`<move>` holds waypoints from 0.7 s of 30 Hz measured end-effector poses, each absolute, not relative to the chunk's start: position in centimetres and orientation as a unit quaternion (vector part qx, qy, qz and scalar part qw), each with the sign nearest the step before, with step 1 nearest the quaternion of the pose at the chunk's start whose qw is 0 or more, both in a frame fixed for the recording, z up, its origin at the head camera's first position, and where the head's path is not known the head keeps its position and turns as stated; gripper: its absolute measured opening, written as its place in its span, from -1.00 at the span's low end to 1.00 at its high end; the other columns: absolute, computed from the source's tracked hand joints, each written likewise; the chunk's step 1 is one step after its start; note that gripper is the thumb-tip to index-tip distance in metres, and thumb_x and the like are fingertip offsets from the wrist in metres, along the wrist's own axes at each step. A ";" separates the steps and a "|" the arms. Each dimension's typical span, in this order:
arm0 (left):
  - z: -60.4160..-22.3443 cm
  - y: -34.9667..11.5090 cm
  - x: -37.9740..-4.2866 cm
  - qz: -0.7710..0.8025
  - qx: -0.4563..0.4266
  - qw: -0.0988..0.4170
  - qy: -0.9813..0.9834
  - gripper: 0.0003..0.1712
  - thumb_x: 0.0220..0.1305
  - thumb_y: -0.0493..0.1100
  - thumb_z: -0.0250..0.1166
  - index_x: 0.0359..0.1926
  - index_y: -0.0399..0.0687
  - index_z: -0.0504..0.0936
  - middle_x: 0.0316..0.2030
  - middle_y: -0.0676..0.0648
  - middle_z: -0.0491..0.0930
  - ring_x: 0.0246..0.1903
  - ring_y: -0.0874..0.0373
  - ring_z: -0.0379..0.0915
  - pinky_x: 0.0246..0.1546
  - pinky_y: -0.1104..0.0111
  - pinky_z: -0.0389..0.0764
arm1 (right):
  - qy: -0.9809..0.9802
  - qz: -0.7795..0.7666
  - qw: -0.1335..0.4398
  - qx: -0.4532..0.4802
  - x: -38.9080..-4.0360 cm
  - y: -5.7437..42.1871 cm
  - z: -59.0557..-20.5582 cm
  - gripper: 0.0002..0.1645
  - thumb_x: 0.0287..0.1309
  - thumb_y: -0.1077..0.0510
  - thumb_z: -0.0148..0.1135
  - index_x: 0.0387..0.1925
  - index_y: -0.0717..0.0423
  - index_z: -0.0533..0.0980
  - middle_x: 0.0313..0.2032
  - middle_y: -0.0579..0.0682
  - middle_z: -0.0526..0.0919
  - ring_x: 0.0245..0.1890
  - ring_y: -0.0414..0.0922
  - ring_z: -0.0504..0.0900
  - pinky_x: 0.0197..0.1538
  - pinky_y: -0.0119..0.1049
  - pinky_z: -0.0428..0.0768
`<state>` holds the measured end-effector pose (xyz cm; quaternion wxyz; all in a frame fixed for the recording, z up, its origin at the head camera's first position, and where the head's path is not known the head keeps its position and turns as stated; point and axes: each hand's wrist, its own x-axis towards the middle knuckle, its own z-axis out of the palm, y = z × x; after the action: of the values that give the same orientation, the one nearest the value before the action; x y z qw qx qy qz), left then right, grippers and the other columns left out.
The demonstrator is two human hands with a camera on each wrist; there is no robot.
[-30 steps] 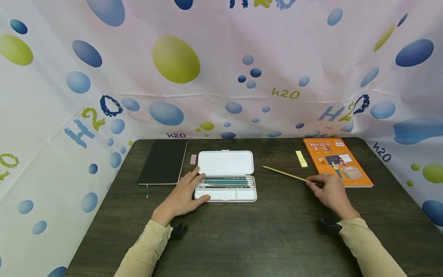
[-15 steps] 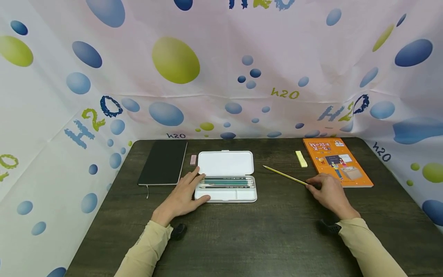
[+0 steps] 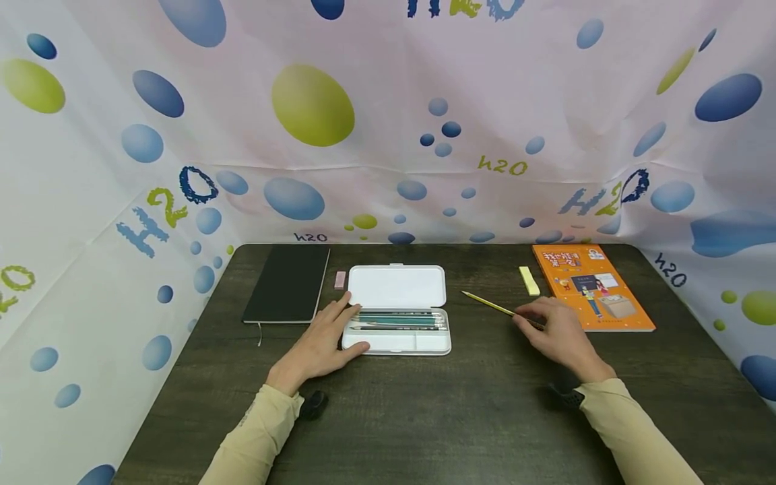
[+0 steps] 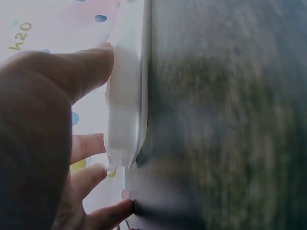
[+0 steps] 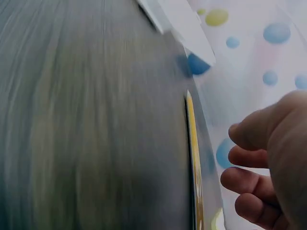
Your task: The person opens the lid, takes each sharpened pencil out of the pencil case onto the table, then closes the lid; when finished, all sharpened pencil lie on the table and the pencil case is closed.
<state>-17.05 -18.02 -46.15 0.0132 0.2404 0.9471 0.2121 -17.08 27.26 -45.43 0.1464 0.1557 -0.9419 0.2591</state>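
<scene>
A white pencil case [image 3: 397, 286] lies with its lid raised, several pencils [image 3: 397, 320] inside its tray. My left hand [image 3: 315, 343] rests on the case's left end, fingers extended along the side and thumb at the front edge; the left wrist view shows the thumb on the white case wall [image 4: 125, 91]. To the right, a yellow pencil [image 3: 488, 302] lies on the table, its tip pointing toward the case. My right hand [image 3: 560, 337] is over the pencil's rear part. In the right wrist view its bent fingers [image 5: 247, 179] are apart from the pencil [image 5: 193, 158].
A black notebook [image 3: 287, 283] lies at the left and a pink eraser [image 3: 340, 279] beside the case. At the right are a small pale-yellow block [image 3: 529, 281] and an orange book [image 3: 594, 289]. A patterned cloth [image 3: 364, 135] hangs behind the dark table [image 3: 412, 417].
My right hand has shifted left along the pencil, from its rear end, and away from the orange book. The pencil's tip is nearly where it was. My left hand keeps its place on the case.
</scene>
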 end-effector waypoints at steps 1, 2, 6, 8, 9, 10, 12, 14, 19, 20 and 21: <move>-46.2 -18.0 -17.1 0.212 0.240 0.014 0.947 -0.04 0.33 0.39 0.16 0.53 -0.06 0.18 0.56 -0.14 -0.10 0.49 -0.23 -0.08 0.41 -0.18 0.05 | -0.941 0.262 0.142 0.162 -17.2 26.7 -45.3 -0.84 0.19 0.18 0.40 -0.21 0.15 0.72 -0.34 -0.07 0.66 -0.33 -0.09 0.54 -0.30 -0.17 0.53; -46.1 -18.0 -17.1 0.212 0.240 0.015 0.947 -0.04 0.33 0.39 0.16 0.53 -0.06 0.18 0.56 -0.14 -0.11 0.49 -0.23 -0.08 0.41 -0.18 0.05 | -0.940 0.264 0.138 0.168 -17.3 26.2 -45.2 -0.84 0.19 0.18 0.40 -0.20 0.16 0.72 -0.33 -0.06 0.66 -0.32 -0.08 0.55 -0.29 -0.15 0.54; -46.1 -18.0 -17.0 0.213 0.239 0.016 0.947 -0.03 0.33 0.39 0.16 0.53 -0.06 0.18 0.56 -0.13 -0.11 0.49 -0.24 -0.08 0.41 -0.18 0.05 | -0.933 0.268 0.135 0.198 -17.8 23.8 -45.0 -0.84 0.20 0.18 0.39 -0.20 0.15 0.72 -0.33 -0.08 0.65 -0.30 -0.09 0.56 -0.25 -0.12 0.56; -46.1 -18.0 -17.1 0.212 0.239 0.016 0.947 -0.04 0.33 0.39 0.16 0.53 -0.06 0.18 0.56 -0.13 -0.11 0.49 -0.24 -0.08 0.41 -0.19 0.05 | -0.927 0.271 0.141 0.218 -18.1 22.6 -45.0 -0.85 0.20 0.18 0.39 -0.21 0.14 0.73 -0.33 -0.09 0.65 -0.30 -0.10 0.56 -0.25 -0.12 0.56; -46.1 -18.0 -17.0 0.213 0.239 0.016 0.947 -0.04 0.33 0.39 0.16 0.53 -0.06 0.19 0.56 -0.14 -0.11 0.48 -0.24 -0.08 0.41 -0.19 0.05 | -0.923 0.275 0.144 0.228 -18.1 22.0 -45.0 -0.85 0.19 0.18 0.39 -0.21 0.14 0.73 -0.33 -0.10 0.65 -0.29 -0.11 0.56 -0.24 -0.12 0.56; -46.1 -18.0 -17.0 0.214 0.239 0.016 0.947 -0.04 0.33 0.39 0.16 0.53 -0.06 0.19 0.56 -0.14 -0.11 0.48 -0.24 -0.08 0.40 -0.19 0.05 | -0.918 0.280 0.149 0.239 -18.2 21.4 -45.1 -0.85 0.19 0.17 0.39 -0.22 0.13 0.73 -0.32 -0.10 0.66 -0.28 -0.11 0.55 -0.24 -0.12 0.57; -46.1 -18.0 -17.0 0.215 0.239 0.015 0.947 -0.04 0.33 0.38 0.17 0.53 -0.07 0.19 0.56 -0.15 -0.10 0.48 -0.25 -0.08 0.40 -0.20 0.05 | -0.908 0.286 0.157 0.262 -18.3 20.1 -45.1 -0.84 0.18 0.16 0.40 -0.22 0.13 0.73 -0.28 -0.09 0.68 -0.23 -0.12 0.56 -0.20 -0.10 0.58; -46.1 -18.0 -17.0 0.216 0.240 0.015 0.946 -0.04 0.33 0.37 0.18 0.52 -0.07 0.20 0.56 -0.15 -0.10 0.48 -0.25 -0.08 0.40 -0.20 0.06 | -0.900 0.288 0.159 0.284 -18.3 19.0 -45.1 -0.84 0.19 0.17 0.40 -0.20 0.12 0.73 -0.23 -0.09 0.69 -0.21 -0.13 0.54 -0.20 -0.12 0.58; -46.1 -18.0 -17.1 0.217 0.243 0.011 0.945 -0.05 0.32 0.35 0.20 0.51 -0.09 0.21 0.55 -0.17 -0.08 0.48 -0.26 -0.06 0.40 -0.19 0.06 | -0.896 0.265 0.145 0.327 -18.4 16.6 -45.3 -0.83 0.26 0.18 0.34 -0.14 0.11 0.72 -0.14 -0.08 0.71 -0.17 -0.14 0.51 -0.14 -0.16 0.54; -46.1 -18.0 -17.1 0.218 0.244 0.010 0.945 -0.06 0.32 0.35 0.20 0.51 -0.09 0.22 0.55 -0.17 -0.07 0.48 -0.26 -0.06 0.40 -0.19 0.06 | -0.897 0.258 0.140 0.330 -18.5 16.3 -45.3 -0.82 0.27 0.18 0.33 -0.13 0.11 0.72 -0.13 -0.07 0.71 -0.17 -0.14 0.50 -0.14 -0.16 0.53; -46.1 -18.0 -17.1 0.217 0.244 0.010 0.945 -0.06 0.32 0.35 0.20 0.51 -0.09 0.22 0.55 -0.17 -0.07 0.48 -0.26 -0.06 0.40 -0.19 0.07 | -0.899 0.251 0.137 0.332 -18.5 16.0 -45.4 -0.80 0.28 0.18 0.32 -0.11 0.12 0.72 -0.12 -0.06 0.71 -0.18 -0.13 0.50 -0.14 -0.16 0.52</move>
<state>-17.08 -17.96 -46.08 0.0097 0.2441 0.9450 0.2173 -18.50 16.04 -45.38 0.1368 0.3320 -0.8990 0.2509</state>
